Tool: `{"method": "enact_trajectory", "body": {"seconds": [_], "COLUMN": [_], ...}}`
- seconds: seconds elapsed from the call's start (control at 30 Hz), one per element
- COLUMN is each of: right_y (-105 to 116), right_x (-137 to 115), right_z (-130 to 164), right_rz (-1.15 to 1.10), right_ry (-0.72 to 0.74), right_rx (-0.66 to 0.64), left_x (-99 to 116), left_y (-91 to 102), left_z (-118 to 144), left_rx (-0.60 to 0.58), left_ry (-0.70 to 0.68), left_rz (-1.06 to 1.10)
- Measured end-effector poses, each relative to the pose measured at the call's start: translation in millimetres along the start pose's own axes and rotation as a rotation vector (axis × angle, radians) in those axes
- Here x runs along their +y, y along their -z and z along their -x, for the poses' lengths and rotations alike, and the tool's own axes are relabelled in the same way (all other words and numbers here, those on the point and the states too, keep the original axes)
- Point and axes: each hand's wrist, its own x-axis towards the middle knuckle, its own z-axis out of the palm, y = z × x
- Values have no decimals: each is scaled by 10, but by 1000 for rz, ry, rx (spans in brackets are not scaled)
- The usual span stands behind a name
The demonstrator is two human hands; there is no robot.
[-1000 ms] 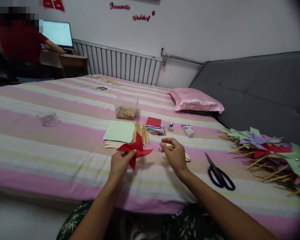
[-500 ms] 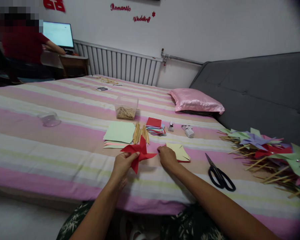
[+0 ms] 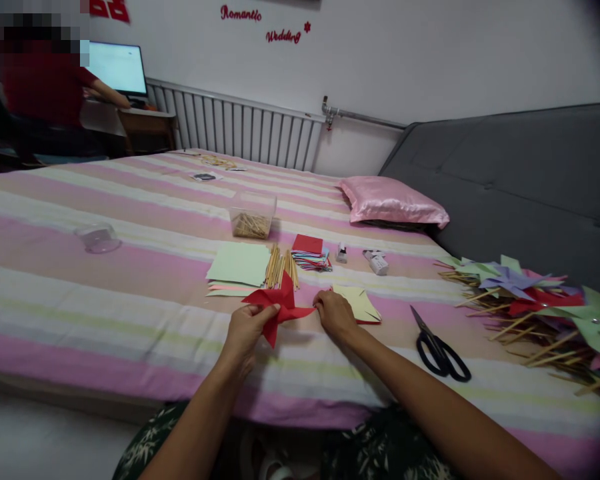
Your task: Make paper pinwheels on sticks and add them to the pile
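Red pinwheel (image 3: 286, 301) is pinched by L hand (image 3: 245, 332); R hand (image 3: 336, 315), bunched, is placed just beside yel. paper (image 3: 363, 305) on bed (image 3: 130, 293); whether anything's held there can't be told.

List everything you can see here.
Folded paper pinwheel: one, red, front centre.
Square paper sheets: stack, green topmost, centre.
Thin wooden sticks: bunch, tan, centre.
Small square papers: stack, red topmost, centre.
Slit paper squares: stack, yellow topmost, front.
Plastic box: one, clear, centre.
Small items: several, whitish, centre right.
Metal scissors: one, black-handled, right.
Paper pinwheels: pile, multicoloured, right.
Satin pillow: one, pink, right.
Striped bedsheet: one, multicoloured, below.
Padded headboard: one, grey, right.
Radiator: one, whitish, back.
Monitor: one, bluish, left.
Person: one, red-shirted, left.
Left hand, right hand: two, bare, front.
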Motion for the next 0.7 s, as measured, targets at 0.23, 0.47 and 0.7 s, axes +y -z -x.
{"method": "enact_trajectory", "body": {"seconds": [0.23, 0.47, 0.7], "right_y": [89, 420, 552], "right_x": [-17, -240, -644], "right_z": [-1, 157, 517], "right_rz": [-308, -651, -872], "right_ry": [-33, 41, 212], "right_rx": [101, 187, 54], "left_x": [-12, -5, -52], "left_y": [22, -3, -78], "left_z": [-26, -21, 33], "left_rx": [38, 98, 14], "left_ry": [-61, -123, -153], "left_rz": [-31, -86, -110]}}
